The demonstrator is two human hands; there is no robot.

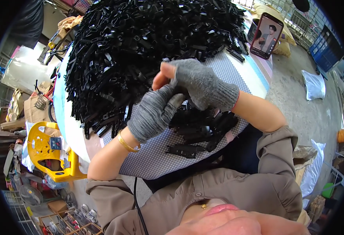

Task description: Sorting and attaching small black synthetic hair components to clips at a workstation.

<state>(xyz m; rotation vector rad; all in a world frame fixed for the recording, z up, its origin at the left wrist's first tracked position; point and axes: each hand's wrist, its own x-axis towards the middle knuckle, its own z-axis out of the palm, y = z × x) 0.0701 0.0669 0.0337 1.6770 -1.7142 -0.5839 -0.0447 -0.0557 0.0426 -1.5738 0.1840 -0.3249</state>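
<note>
My left hand (151,114) and my right hand (205,83), both in grey fingerless knit gloves, meet over the near middle of a round table with a patterned cloth (144,166). The fingers of both are curled in against each other. Whatever lies between them is hidden by the gloves. A large heap of small black plastic parts (140,39) fills the far and left side of the table, right behind my hands. Below my hands, by the near edge, lies a smaller group of longer black plastic pieces (197,135).
A phone (266,36) playing a video stands at the table's far right, before a dark cup (253,29). To the left is a yellow plastic chair (42,143) with a small dark box on it. White sacks (313,85) and a blue container (324,47) are on the right.
</note>
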